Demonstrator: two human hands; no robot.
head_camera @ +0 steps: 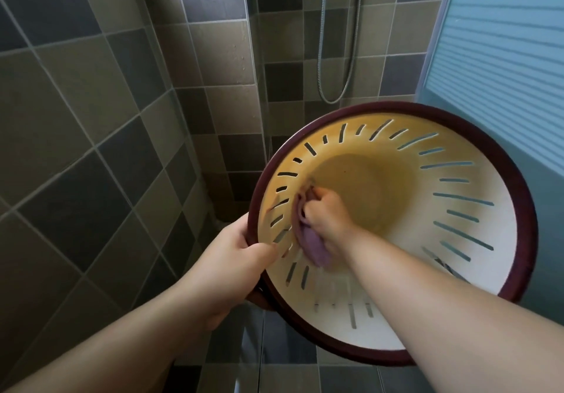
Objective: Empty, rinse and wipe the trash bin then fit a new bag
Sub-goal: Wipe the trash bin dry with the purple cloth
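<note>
Fingers [314, 209] of my right hand [328, 218] are curled tight round a bunched purple cloth [308, 243], pressing it against the inner left wall of the round slotted plastic trash bin with the dark maroon rim [396, 111]. Bin is off the floor, tipped so its mouth faces me, held up in front of the tiled shower corner. Left hand [241, 258] clamps the near-left rim, thumb over the lip, fingers hidden behind the outside.

Judgement: wipe step, mid-way. Bin looks empty, no bag fitted yet.

To do it well:
- keep the left grip firm, rim is thin and the bin will twist under cloth pressure
- wipe in strokes along the slots, not across, so the cloth doesn't snag
- rotate the bin with the left hand, keep the right hand working one sector at a time
- finish with the base [360, 191], which looks yellowish and shadowed; can't tell if it's wet or stained

Around: grey and dark square wall tiles [91, 117], metal shower hose [345, 56] hanging behind the bin, frosted blue ribbed panel [503, 41] to the right.
</note>
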